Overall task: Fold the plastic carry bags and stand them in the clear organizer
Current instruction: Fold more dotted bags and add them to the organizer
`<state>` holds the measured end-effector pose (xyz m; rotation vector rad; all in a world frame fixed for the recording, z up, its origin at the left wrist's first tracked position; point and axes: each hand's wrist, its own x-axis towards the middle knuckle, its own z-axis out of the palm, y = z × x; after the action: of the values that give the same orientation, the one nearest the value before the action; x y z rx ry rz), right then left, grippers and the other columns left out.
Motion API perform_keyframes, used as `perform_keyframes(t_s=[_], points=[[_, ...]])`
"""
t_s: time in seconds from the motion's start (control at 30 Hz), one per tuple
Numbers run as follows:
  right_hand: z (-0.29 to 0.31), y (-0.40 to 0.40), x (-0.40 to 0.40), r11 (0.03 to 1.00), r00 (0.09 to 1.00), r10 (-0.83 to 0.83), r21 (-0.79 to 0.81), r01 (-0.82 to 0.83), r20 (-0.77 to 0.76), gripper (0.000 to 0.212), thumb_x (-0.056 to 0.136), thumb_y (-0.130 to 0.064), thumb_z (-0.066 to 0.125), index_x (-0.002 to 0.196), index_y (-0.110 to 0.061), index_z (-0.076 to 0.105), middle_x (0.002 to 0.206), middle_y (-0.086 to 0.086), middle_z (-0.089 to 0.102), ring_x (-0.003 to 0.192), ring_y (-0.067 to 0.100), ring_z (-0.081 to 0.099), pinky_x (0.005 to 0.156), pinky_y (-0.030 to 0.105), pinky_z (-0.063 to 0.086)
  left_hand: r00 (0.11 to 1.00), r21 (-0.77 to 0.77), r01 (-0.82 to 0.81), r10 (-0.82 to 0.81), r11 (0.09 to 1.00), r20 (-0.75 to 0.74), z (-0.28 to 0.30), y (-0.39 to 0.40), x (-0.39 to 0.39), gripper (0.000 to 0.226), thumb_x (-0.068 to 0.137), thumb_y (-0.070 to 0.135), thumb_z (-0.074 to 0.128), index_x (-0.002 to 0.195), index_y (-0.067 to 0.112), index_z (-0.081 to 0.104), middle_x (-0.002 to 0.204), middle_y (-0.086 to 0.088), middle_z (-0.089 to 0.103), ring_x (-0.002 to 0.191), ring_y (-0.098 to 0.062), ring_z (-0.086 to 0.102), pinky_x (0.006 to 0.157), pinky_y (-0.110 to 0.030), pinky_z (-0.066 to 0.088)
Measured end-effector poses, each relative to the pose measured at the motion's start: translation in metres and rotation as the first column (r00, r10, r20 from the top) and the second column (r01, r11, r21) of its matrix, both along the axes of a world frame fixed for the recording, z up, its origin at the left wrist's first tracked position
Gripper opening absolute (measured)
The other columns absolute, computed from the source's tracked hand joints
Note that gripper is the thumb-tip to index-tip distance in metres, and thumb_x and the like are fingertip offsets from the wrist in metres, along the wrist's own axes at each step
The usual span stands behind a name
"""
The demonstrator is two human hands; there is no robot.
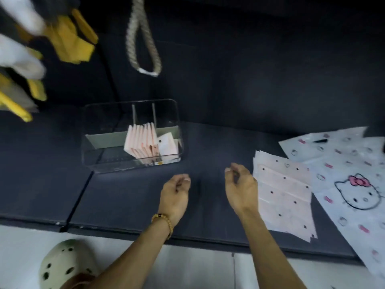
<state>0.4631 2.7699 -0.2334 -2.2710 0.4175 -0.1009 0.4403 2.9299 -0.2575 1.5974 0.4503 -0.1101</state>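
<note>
Both hands are empty, fingers loosely curled: left hand (176, 190), right hand (241, 184), mid-frame. Folded bags (143, 142) already stand in the clear organizer (133, 134), center-left. Next pink polka-dot bag (285, 197) lies flat at right; thin, slippery, floppy stuff, so I'd pinch an edge.

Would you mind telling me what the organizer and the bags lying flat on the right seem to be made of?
Organizer: probably hard clear plastic or acrylic, glossy; the folded bags show through its walls. Flat bags: thin, pale, semi-translucent plastic film with printed dots, judging by the creases.
</note>
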Motion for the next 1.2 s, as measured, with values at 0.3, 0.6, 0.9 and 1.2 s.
perform_keyframes(t_s=[0.3,0.6,0.9,1.2], points=[[-0.040,-0.142,-0.079,0.927,0.965,-0.087,-0.375,-0.012,-0.247,0.050,0.087,-0.037,0.060,0.131,-0.013,0.052,0.148,0.008,0.039,0.137,0.027,0.032,0.107,0.040,0.032,0.656,0.658,0.548,-0.753,0.517,0.045,-0.015,-0.128,0.001,0.049,0.094,0.032,0.052,0.140,0.023,0.041,0.143,0.007,0.038,0.131,-0.013,0.033,0.105,-0.027,0.034],[-0.051,-0.145,-0.080,0.904,0.994,-0.067,-0.428,0.024,-0.086,0.018,0.091,-0.019,0.061,0.100,-0.015,0.075,0.127,0.009,0.061,0.118,0.034,0.049,0.092,0.046,0.039,0.500,0.875,0.448,-0.863,0.183,-0.076,-0.036,-0.150,0.009,0.038,0.094,0.037,0.051,0.131,0.027,0.055,0.146,0.005,0.042,0.139,-0.013,0.020,0.110,-0.033,0.021],[-0.021,-0.088,-0.062,0.912,0.975,0.193,-0.387,-0.137,0.109,0.042,0.089,-0.040,0.054,0.118,-0.011,0.065,0.121,0.006,0.065,0.112,0.027,0.059,0.096,0.043,0.044,0.631,0.847,0.280,-0.751,0.452,0.193,-0.009,-0.076,0.012,0.016,0.089,0.015,0.057,0.103,0.016,0.065,0.113,0.001,0.065,0.119,-0.014,0.049,0.088,-0.033,0.051],[-0.034,-0.041,-0.076,0.825,0.872,0.444,-0.286,-0.487,-0.204,0.060,0.076,-0.010,0.064,0.130,-0.027,0.044,0.124,-0.006,0.063,0.107,0.025,0.061,0.091,0.034,0.051,0.680,0.617,0.620,-0.724,0.484,-0.115,0.000,0.024,0.004,0.013,0.095,0.016,0.049,0.095,0.017,0.062,0.086,0.001,0.069,0.083,-0.020,0.063,0.077,-0.035,0.050]])
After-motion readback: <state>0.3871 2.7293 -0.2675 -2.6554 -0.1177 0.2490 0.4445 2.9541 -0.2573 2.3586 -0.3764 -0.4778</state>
